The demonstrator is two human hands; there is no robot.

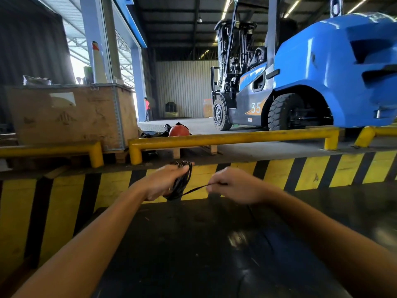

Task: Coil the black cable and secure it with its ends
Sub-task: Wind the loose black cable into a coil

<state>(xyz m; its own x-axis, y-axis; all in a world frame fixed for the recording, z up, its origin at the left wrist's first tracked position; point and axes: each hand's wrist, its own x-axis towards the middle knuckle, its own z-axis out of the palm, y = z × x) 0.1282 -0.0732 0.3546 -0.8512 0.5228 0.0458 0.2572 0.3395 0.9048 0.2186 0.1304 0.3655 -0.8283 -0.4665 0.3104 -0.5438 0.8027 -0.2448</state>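
Overhead, a steel-framed warehouse roof filled the top of the frame, and a blue forklift (311, 82) occupied the right half, parked beyond a yellow guard rail (225, 138). A plywood crate (71, 117) stood at middle left, with an orange hard hat (179, 130) on the floor just behind the rail at centre. A black-and-yellow striped kerb (300, 171) ran across the middle band; a dark glossy floor (193, 244) filled the lower frame.

At frame centre, the left hand (163, 181) was closed around a bundle of coiled black cable (181, 181), several loops hanging through the fist and showing above and below the fingers. One strand ran taut from the lower part of the coil to the right hand (232, 186), which pinched that strand between thumb and fingertips, just to the right of the coil. The hands were near one another but not touching.

Assessment: the cable appeared thin, light and limp, with the loops drooping under their own weight. It would likely spring loose if the fist relaxed. The sound hold is at the coil's waist, while the free strand is gripped close to the bundle so wraps cinch tightly. The cable's ends could not be seen.
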